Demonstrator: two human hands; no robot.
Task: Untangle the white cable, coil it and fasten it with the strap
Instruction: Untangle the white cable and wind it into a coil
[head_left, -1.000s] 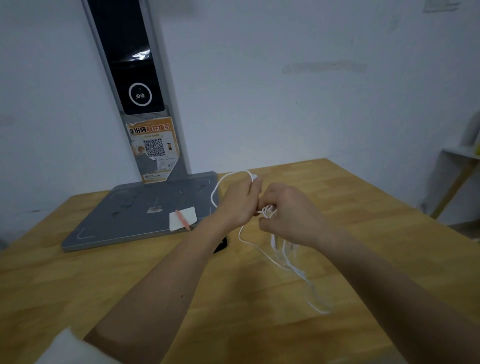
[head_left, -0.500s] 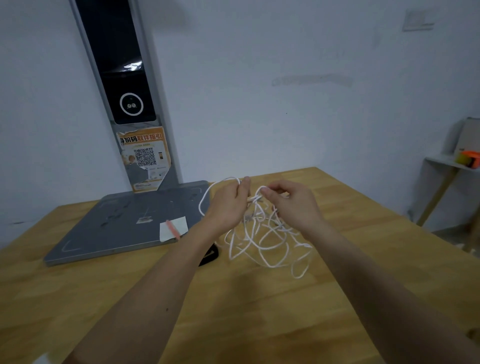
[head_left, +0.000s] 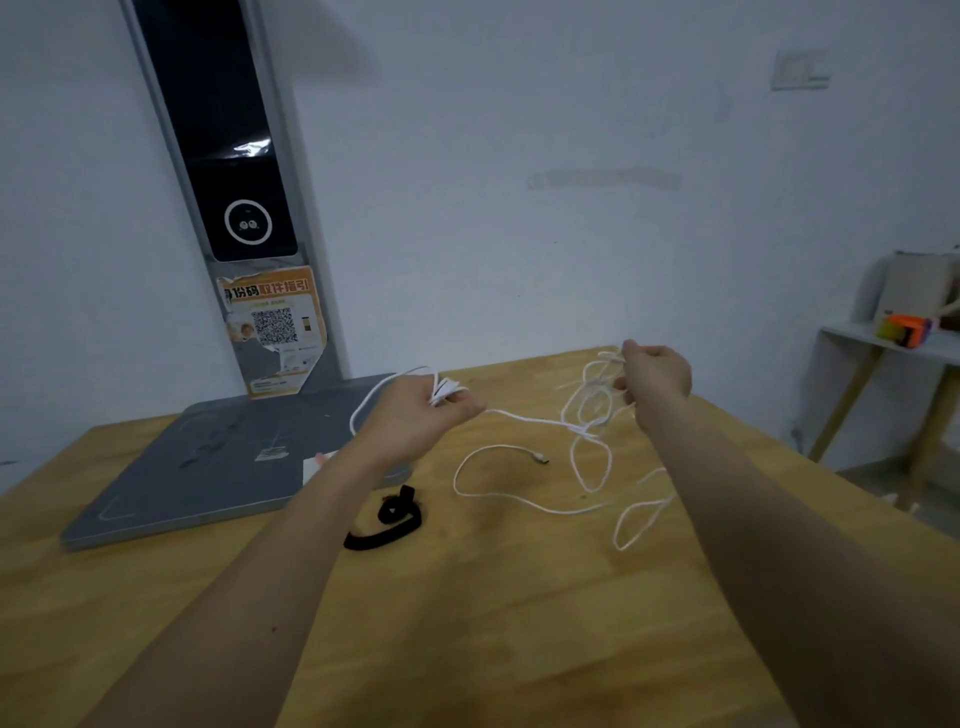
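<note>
With my left hand (head_left: 415, 415) pinching one end of the white cable (head_left: 524, 415) and my right hand (head_left: 655, 375) gripping its tangled loops above the bench (head_left: 467, 623), I separate them slowly, shaking knots loose, not tightening them.

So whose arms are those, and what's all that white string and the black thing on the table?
Those arms belong to a person wearing a camera on their head, so you see what they see, looking forward and down. There is no robot here. The left hand pinches one part of a white cable, and the right hand grips a bunch of tangled loops of the same cable. The rest of it droops down onto the wooden table, with a small plug end lying free. The curly black thing is a strap, lying on the table between the arms, with nobody touching it. Behind it stands a grey stand with a tall dark post and a sticker.
</note>
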